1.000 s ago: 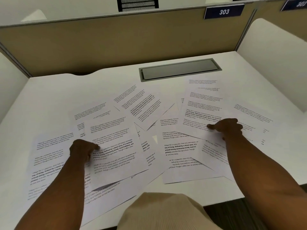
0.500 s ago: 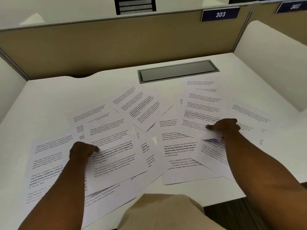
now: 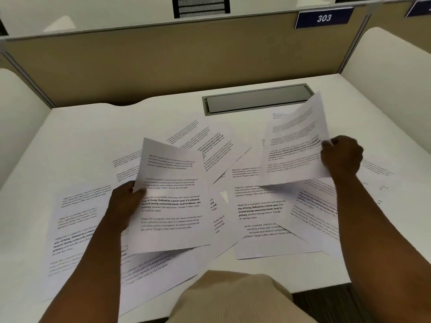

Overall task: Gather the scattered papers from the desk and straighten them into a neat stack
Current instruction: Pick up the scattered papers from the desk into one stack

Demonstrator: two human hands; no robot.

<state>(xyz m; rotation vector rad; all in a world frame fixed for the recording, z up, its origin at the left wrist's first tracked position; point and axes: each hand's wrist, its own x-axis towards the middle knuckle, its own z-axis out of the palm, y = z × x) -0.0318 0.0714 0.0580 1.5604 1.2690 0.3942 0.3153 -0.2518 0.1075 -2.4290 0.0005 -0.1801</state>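
Tan partition (image 3: 140,66) w/ a blue "303" plate (image 3: 323,18) backs a white worktop (image 3: 93,136) in a study carrel, a grey cable hatch (image 3: 257,100) set into it near the rear. Printed papers (image 3: 258,217) lie scattered and overlapping across the worktop, from the near left edge to the right side. A person holds two sheets clear of the rest — the left hand (image 3: 124,203) pinches the left edge of one sheet (image 3: 172,201), thumb on its printed face and fingers curled behind, the page tilted up toward the camera over the left part of the spread. The right hand (image 3: 341,157) grips the right edge of a second sheet (image 3: 296,148), fingers closed round it, that page raised higher and slanted, its top corner in front of the hatch. Both lifted pages throw shadows on the sheets below. Beige clothing (image 3: 233,299) shows at bottom centre; white side panels flank the worktop l. and r.
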